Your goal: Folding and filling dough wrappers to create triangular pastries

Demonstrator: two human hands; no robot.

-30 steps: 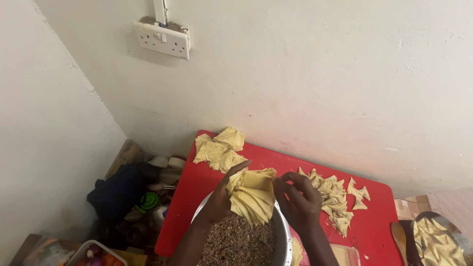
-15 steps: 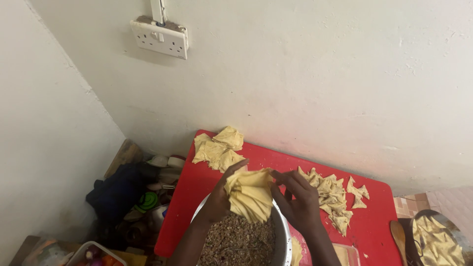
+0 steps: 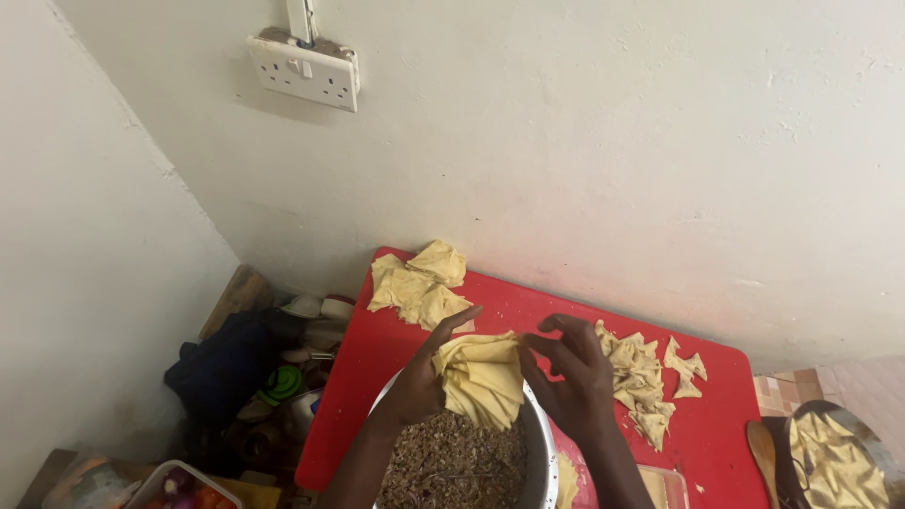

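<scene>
Two hands on one stack of yellow pastry sheets, held over the steel bowl. Your left hand cups the stack from its left side, fingers curled under, thumb up along the edge. Your right hand pinches the stack's top right corner between thumb and fingertips. Bowl sits on the red counter and holds brown minced filling. Folded pastry pile lies at the counter's far left corner, well apart from your hands. Triangular pastry pieces lie just right of your right hand. Wall socket is above, a wooden spoon at far right.
</scene>
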